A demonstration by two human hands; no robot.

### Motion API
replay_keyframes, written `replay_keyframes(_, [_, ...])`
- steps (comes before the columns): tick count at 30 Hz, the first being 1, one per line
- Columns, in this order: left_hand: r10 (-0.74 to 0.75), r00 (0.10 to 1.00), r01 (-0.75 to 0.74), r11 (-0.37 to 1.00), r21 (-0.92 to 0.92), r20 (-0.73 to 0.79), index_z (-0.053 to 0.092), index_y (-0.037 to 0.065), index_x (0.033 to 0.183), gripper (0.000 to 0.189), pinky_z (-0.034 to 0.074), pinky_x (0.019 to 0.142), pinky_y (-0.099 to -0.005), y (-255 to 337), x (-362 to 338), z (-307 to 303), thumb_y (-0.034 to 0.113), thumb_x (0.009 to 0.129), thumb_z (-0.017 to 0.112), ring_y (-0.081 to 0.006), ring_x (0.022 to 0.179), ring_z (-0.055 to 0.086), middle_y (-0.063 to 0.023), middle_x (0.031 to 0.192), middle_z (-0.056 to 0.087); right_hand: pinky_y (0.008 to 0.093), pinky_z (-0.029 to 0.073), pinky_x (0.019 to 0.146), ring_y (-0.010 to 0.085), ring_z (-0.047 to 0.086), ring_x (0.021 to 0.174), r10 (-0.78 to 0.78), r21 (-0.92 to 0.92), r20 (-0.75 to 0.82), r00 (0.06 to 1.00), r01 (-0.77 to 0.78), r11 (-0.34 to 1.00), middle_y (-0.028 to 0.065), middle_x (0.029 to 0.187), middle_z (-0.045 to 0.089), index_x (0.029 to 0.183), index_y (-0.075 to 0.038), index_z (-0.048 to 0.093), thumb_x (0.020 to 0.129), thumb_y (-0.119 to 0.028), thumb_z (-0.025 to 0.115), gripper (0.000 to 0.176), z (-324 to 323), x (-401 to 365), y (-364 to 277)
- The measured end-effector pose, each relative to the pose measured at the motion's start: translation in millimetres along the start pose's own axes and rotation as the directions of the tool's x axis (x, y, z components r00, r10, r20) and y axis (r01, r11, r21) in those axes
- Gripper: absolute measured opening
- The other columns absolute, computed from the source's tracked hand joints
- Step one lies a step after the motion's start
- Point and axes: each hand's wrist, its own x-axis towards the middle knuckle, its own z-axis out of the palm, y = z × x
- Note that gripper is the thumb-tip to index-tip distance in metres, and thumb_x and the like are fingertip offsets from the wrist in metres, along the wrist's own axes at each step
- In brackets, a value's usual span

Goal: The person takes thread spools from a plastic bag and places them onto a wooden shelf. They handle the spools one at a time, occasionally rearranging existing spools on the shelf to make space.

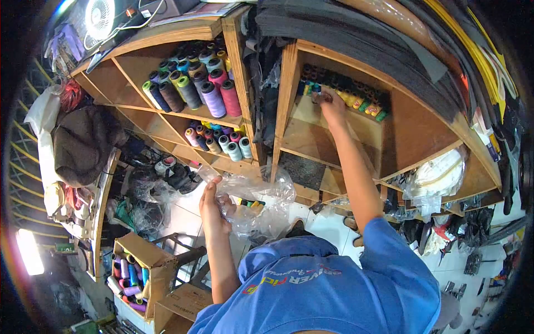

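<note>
My left hand (212,207) is closed on the edge of a clear plastic bag (264,203), which hangs crumpled and open to its right. Low in the bag's area a few small yellow and green thread spools (253,204) show through the plastic. My right arm stretches forward into the right shelf compartment. There my right hand (332,108) has its fingers curled at the left part of the rows of small thread spools (361,104), mostly yellow and green in front. What its fingers grip is too dark and small to make out.
Large thread cones (213,100) fill part of the left shelf (236,67), with smaller cones (224,143) below. A cardboard box of spools (158,261) stands at lower left. Dark sheets of material (356,33) lie atop the right shelf. A white plastic-wrapped bundle (439,175) sits lower right.
</note>
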Motion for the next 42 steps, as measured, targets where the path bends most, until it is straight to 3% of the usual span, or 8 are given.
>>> replay_keyframes(3, [-0.011, 1.0, 0.01, 1.0, -0.023, -0.016, 0.057, 0.012, 0.109, 0.027, 0.028, 0.039, -0.0202, 0.8, -2.2, -6.3, 0.032, 0.091, 0.052, -0.0061, 0.042, 0.034, 0.0026, 0.055, 0.043, 0.0362, 0.046, 0.077, 0.0245, 0.061, 0.086, 0.094, 0.737, 0.1, 0.991, -0.137, 0.662, 0.0126, 0.087, 0.063, 0.1, -0.004, 0.062, 0.08, -0.017, 0.064, 0.024, 36.9, 51.1, 81.9])
replay_keyframes(7, [-0.008, 0.998, 0.005, 0.998, -0.06, -0.055, 0.055, 0.008, 0.106, 0.026, 0.028, 0.037, -0.0202, 3.2, -5.2, -13.0, 0.03, 0.093, 0.05, -0.0061, 0.043, 0.038, 0.0022, 0.055, 0.042, 0.039, 0.046, 0.072, 0.0323, 0.06, 0.081, -0.237, -0.292, -0.171, 0.956, 0.181, 0.939, 0.0168, 0.081, 0.063, 0.092, 0.0, 0.059, 0.078, -0.012, 0.062, 0.019, 35.2, 10.2, 10.5])
replay_keyframes(22, [-0.006, 1.0, 0.006, 1.0, 0.017, -0.027, 0.056, 0.012, 0.11, 0.031, 0.028, 0.039, -0.0203, 2.5, -3.2, -16.8, 0.035, 0.09, 0.052, -0.0071, 0.044, 0.036, 0.002, 0.057, 0.042, 0.0381, 0.049, 0.069, 0.0322, 0.064, 0.082, -0.205, -0.318, -0.259, 0.944, 0.117, 0.941, 0.0217, 0.083, 0.065, 0.093, -0.001, 0.061, 0.074, -0.02, 0.067, 0.028, 53.2, 29.7, 56.7])
replay_keyframes(33, [-0.006, 0.999, 0.006, 1.0, 0.005, -0.049, 0.057, 0.011, 0.109, 0.029, 0.029, 0.04, -0.0204, 3.8, -3.8, -14.1, 0.032, 0.09, 0.053, -0.0064, 0.042, 0.035, 0.0026, 0.057, 0.043, 0.0328, 0.045, 0.072, 0.02, 0.056, 0.079, 0.229, 0.476, -0.14, 0.963, -0.137, 0.869, 0.0052, 0.083, 0.059, 0.091, -0.003, 0.059, 0.092, -0.019, 0.044, 0.021, 47.5, 26.3, 57.4])
replay_keyframes(35, [0.005, 0.998, -0.002, 0.999, 0.035, -0.068, 0.057, 0.011, 0.109, 0.029, 0.029, 0.04, -0.0209, 2.1, -3.0, -14.1, 0.033, 0.091, 0.053, -0.0063, 0.043, 0.035, 0.003, 0.056, 0.042, 0.0334, 0.047, 0.064, 0.0228, 0.058, 0.071, 0.344, 0.966, 0.02, 0.939, -0.108, 0.237, 0.0106, 0.08, 0.061, 0.087, -0.003, 0.059, 0.085, -0.015, 0.056, 0.013, 58.3, 60.6, 118.2])
replay_keyframes(37, [0.004, 0.997, -0.001, 0.999, 0.04, -0.073, 0.057, 0.011, 0.109, 0.029, 0.029, 0.04, -0.0214, 1.2, -1.5, -13.4, 0.033, 0.091, 0.052, -0.0064, 0.043, 0.034, 0.0035, 0.055, 0.041, 0.0332, 0.047, 0.071, 0.0199, 0.059, 0.081, 0.093, 0.167, -0.225, 0.97, -0.056, 0.984, 0.0077, 0.086, 0.063, 0.088, -0.002, 0.061, 0.089, -0.015, 0.052, 0.015, 35.7, 14.7, 31.9])
replay_keyframes(38, [-0.002, 0.997, 0.004, 1.0, 0.031, -0.072, 0.057, 0.011, 0.108, 0.029, 0.029, 0.04, -0.0216, 0.7, -1.3, -13.3, 0.033, 0.091, 0.052, -0.0065, 0.042, 0.034, 0.0037, 0.055, 0.041, 0.0331, 0.047, 0.075, 0.0184, 0.06, 0.087, -0.09, -0.398, -0.202, 0.975, 0.003, 0.917, 0.0062, 0.09, 0.064, 0.088, -0.001, 0.061, 0.091, -0.015, 0.051, 0.017, 25.7, -12.7, -2.1])
replay_keyframes(42, [0.018, 0.998, -0.015, 0.999, 0.043, -0.068, 0.058, 0.012, 0.108, 0.028, 0.029, 0.04, -0.0224, 0.6, -2.9, -9.5, 0.033, 0.091, 0.051, -0.0069, 0.043, 0.033, 0.0043, 0.054, 0.04, 0.0299, 0.05, 0.067, 0.0159, 0.062, 0.075, 0.15, 0.561, 0.641, 0.753, -0.593, 0.578, 0.0072, 0.086, 0.065, 0.095, -0.002, 0.065, 0.085, -0.019, 0.06, 0.021, 7.7, -73.5, 0.8])
